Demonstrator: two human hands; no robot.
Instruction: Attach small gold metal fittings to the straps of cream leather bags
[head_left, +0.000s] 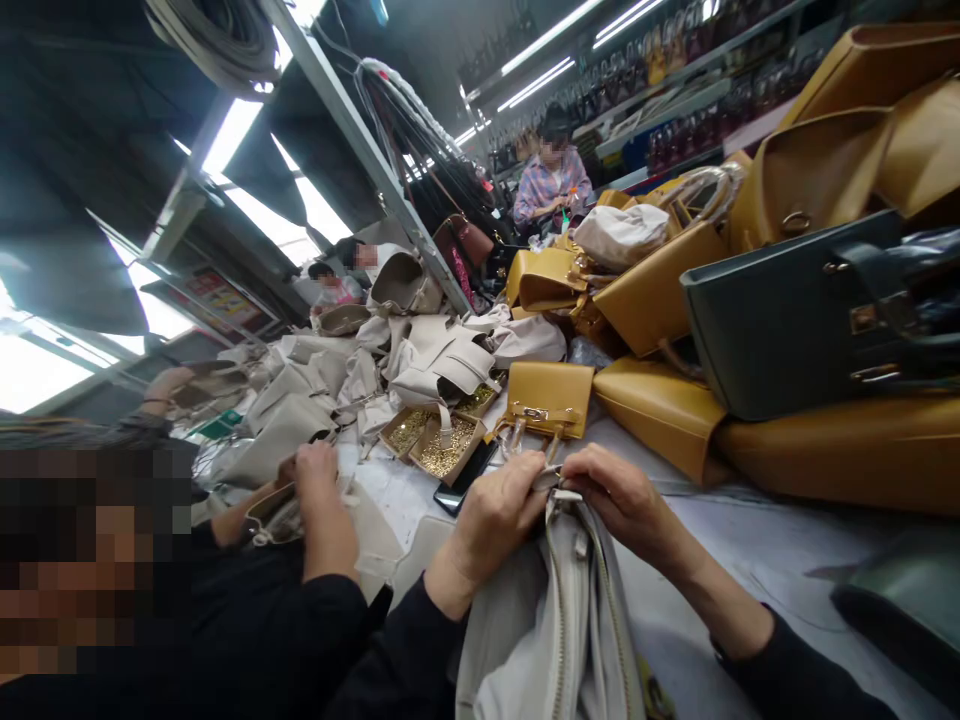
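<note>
At lower centre I see the left hand and right hand close together, both pinching the top of the grey bag at the bench edge, and I judge the work at its zip end under way, not finished.

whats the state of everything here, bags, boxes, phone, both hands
grey bag: gripped at its top end, zip facing up
left hand: closed on the grey bag
right hand: closed on the grey bag
small mustard bag: flap down, clasp at front
hardware boxes: open, holding gold parts
phone: flat, screen dark
dark green bag: resting on the mustard bags
</note>
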